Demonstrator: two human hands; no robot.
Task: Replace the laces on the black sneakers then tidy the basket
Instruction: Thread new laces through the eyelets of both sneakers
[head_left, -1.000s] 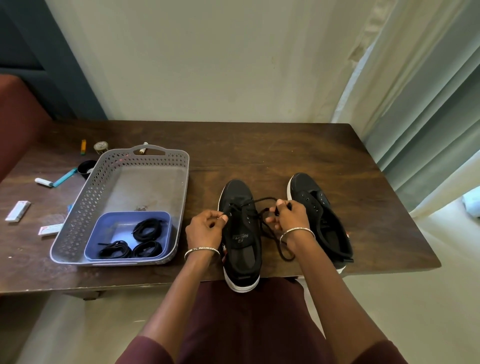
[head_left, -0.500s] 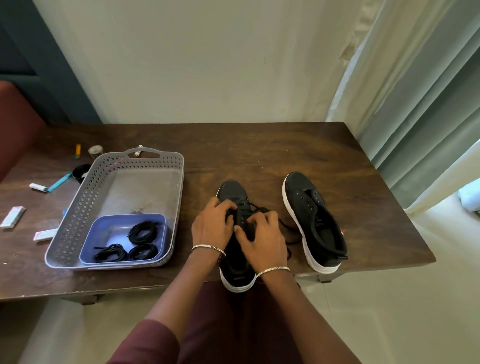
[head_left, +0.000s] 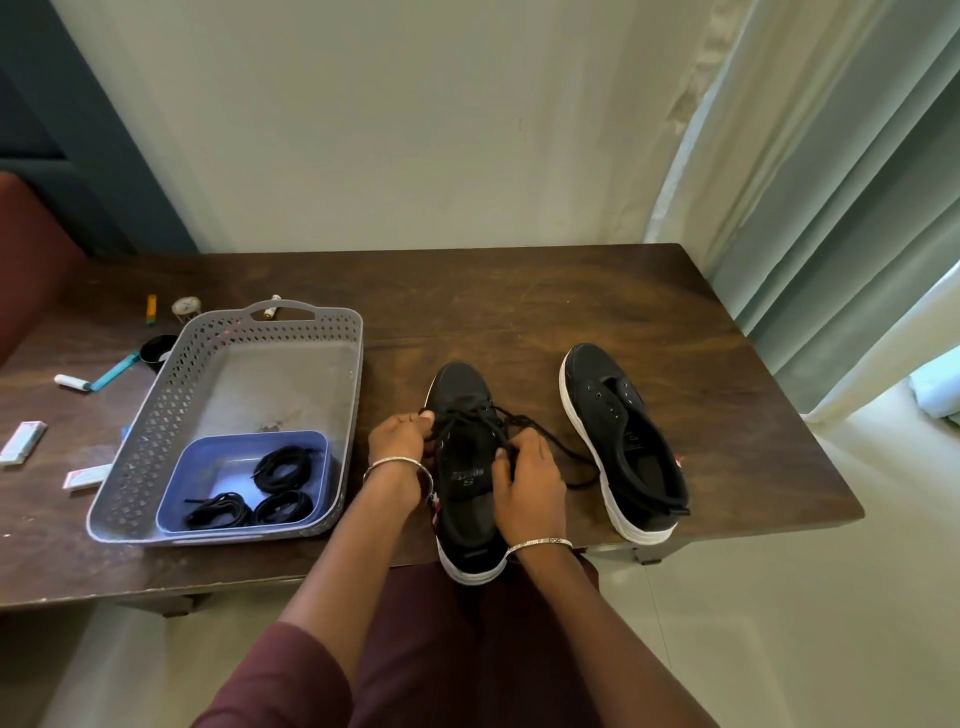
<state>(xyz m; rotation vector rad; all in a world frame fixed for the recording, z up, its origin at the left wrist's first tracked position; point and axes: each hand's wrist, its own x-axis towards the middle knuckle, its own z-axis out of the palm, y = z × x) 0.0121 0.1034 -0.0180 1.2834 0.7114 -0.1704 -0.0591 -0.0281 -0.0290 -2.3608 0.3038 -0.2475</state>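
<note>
1. The near sneaker (head_left: 467, 499) lies at the front edge of the table (head_left: 519, 312), with its toe away from us and its heel a little over the edge. We judge it is placed so that the eyelets face both hands.
2. A black lace (head_left: 550, 435) crosses its upper eyelets. Our left hand (head_left: 397, 441) pinches the lace at the left side of the sneaker, with the thumb on top. Our right hand (head_left: 530, 478) pinches it over the tongue, with the fingers curled. We think we hold the two parts apart to keep the lace tight while threading, which seems only partly done.
3. The loose end runs to the right of this sneaker and curls on the table close to the second sneaker (head_left: 618, 426). We cannot tell if it touches it.
4. The second sneaker stands just to the right, almost parallel, with empty eyelets, so it waits for its own lace.
5. Just to the left of the near sneaker stands the grey basket (head_left: 358, 374). In its near part sits a blue tray (head_left: 174, 493) with three coiled laces (head_left: 283, 467), which seem an easy reach for the left hand.
6. Further left, beyond the basket, small items (head_left: 98, 379) lie scattered. They probably belong to the tidying step.
7. We see nothing that blocks the hands. Only the loose end could catch on the second sneaker.
</note>
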